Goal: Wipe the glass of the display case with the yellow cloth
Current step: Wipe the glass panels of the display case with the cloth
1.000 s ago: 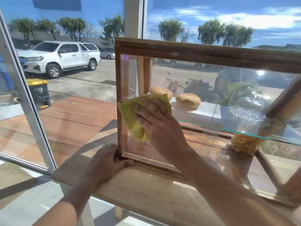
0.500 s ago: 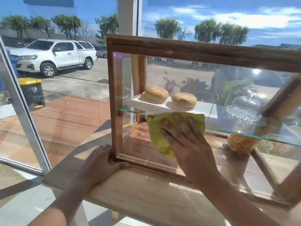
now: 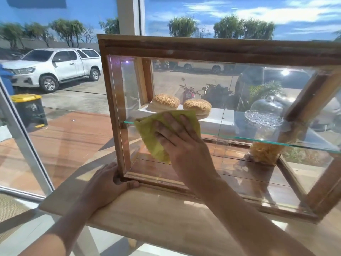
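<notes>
A wood-framed display case [image 3: 212, 50] with a glass front [image 3: 249, 93] stands on a wooden table [image 3: 166, 218]. My right hand [image 3: 182, 143] presses a yellow cloth [image 3: 149, 137] flat against the left part of the glass, fingers spread over it, at the height of the inner glass shelf. My left hand [image 3: 107, 183] grips the lower left corner of the frame, thumb lying along the bottom rail. Most of the cloth shows to the left of and above my right hand.
Inside the case, two sesame buns [image 3: 166, 102] sit on a white board, with a glass cake dome [image 3: 265, 111] to the right and a yellowish pile [image 3: 263, 152] below it. A large window [image 3: 27, 145] stands close behind and left of the table.
My right hand has slid the cloth back to the left and slightly up across the glass, after sweeping right and down before that. My left hand stays on the corner.
</notes>
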